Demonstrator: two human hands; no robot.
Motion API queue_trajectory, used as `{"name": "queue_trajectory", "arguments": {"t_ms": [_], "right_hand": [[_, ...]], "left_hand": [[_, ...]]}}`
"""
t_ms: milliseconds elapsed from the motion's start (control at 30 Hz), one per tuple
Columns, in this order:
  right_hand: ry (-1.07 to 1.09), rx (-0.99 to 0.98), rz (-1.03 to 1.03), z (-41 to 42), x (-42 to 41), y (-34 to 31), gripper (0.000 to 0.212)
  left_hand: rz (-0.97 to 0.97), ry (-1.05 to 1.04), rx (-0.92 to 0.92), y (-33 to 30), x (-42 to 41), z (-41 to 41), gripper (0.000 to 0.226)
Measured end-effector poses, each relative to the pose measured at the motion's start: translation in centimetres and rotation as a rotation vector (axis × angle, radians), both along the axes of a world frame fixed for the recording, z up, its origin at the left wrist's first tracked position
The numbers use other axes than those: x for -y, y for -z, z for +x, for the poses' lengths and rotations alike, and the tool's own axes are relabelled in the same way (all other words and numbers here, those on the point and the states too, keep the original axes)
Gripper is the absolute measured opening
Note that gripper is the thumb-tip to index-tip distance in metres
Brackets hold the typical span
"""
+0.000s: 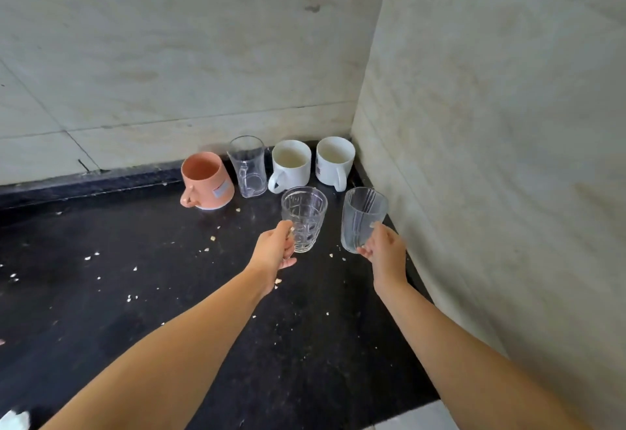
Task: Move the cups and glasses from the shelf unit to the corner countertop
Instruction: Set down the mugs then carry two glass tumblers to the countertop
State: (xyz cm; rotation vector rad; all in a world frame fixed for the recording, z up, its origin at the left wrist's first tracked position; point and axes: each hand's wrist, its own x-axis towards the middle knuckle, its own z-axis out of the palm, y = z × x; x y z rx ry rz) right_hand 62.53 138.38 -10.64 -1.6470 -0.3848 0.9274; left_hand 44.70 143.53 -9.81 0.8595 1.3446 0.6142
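Note:
My left hand (275, 248) grips a patterned clear glass (305, 216) low on its side, upright over the black corner countertop (135, 294). My right hand (386, 250) holds a ribbed clear glass (361, 216) near its base, close to the right wall. Whether either glass touches the counter I cannot tell. Behind them, along the back wall, stand a salmon mug (207, 180), a clear glass mug (247, 166) and two white mugs (292, 164) (334, 161). The shelf unit is out of view.
Tiled walls meet at the corner, the right wall (491, 158) close beside my right arm. Pale crumbs (213, 238) are scattered over the dark counter. The counter's front edge (406, 409) shows at the bottom right.

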Motion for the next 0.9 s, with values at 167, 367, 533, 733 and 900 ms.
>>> {"name": "queue_trajectory", "arguments": {"t_ms": [167, 367, 533, 733, 900], "right_hand": [[-0.042, 0.055, 0.025, 1.1, -2.7, 2.4, 0.036], [-0.057, 0.102, 0.058, 1.2, -4.1, 4.1, 0.036], [-0.070, 0.107, 0.078, 0.7, -4.8, 5.0, 0.042], [-0.079, 0.217, 0.066, -0.4, -5.2, 5.5, 0.036], [-0.113, 0.326, 0.027, -1.4, -4.9, 5.7, 0.034]], "left_hand": [[0.000, -0.022, 0.007, 2.0, -3.4, 1.7, 0.045], [-0.027, -0.097, 0.061, 4.2, -4.7, 2.5, 0.051], [-0.022, -0.111, 0.097, 4.7, -5.0, 3.2, 0.050], [-0.015, -0.168, 0.099, 5.0, -5.8, 3.3, 0.031], [0.008, -0.163, 0.075, 5.2, -5.9, 3.1, 0.019]]}}
